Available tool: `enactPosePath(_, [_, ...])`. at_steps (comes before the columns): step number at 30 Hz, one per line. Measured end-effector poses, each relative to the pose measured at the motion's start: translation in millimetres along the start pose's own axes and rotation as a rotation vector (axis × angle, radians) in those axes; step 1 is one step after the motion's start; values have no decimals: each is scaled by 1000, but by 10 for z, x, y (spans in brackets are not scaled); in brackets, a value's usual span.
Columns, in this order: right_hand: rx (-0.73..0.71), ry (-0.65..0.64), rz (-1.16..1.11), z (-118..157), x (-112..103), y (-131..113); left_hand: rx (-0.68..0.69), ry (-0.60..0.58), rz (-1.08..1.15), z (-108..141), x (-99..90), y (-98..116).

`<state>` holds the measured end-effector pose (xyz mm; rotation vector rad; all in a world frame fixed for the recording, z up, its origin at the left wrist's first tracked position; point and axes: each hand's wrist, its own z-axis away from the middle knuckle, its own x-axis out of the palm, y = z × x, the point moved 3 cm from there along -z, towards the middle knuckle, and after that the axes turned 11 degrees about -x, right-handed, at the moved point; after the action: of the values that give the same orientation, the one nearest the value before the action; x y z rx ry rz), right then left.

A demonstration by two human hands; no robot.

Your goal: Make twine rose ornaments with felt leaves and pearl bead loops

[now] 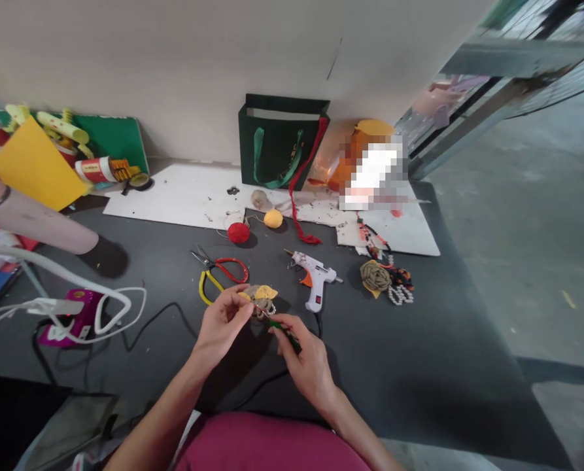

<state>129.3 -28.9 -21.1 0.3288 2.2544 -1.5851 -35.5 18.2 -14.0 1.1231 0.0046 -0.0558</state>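
Note:
My left hand (pixel 225 320) is closed in a pinch on a small flower ornament (pixel 265 292) of olive and yellow fabric with a loop of pale beads. In my right hand (pixel 304 353) is a slim tool with a green handle (pixel 292 339); its thin metal tip reaches the ornament beside my left fingertips. Whether the tip is a hook or a point is too small to tell. Just beyond my left hand lie scissors (pixel 218 268) with one red and one yellow handle. A white glue gun (pixel 315 278) with an orange trigger rests past my right hand.
A similar olive flower (pixel 376 277) with beads lies on the right. Red (pixel 239 233) and yellow (pixel 273 218) yarn balls sit near a dark green paper bag (pixel 276 144). A purple power strip (pixel 73 318), cables and a pale post (pixel 41 219) occupy the left.

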Motion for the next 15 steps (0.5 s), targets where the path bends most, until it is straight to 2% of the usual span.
enactPosePath(3, [13, 8, -22, 12, -6, -22, -83, -21, 77, 15, 27, 17])
enactPosePath(11, [-18, 18, -55, 30, -8, -28, -159, -69, 104, 22, 40, 105])
enactPosePath(15, [-62, 26, -43, 40, -19, -12, -154, -71, 102, 40, 42, 129])
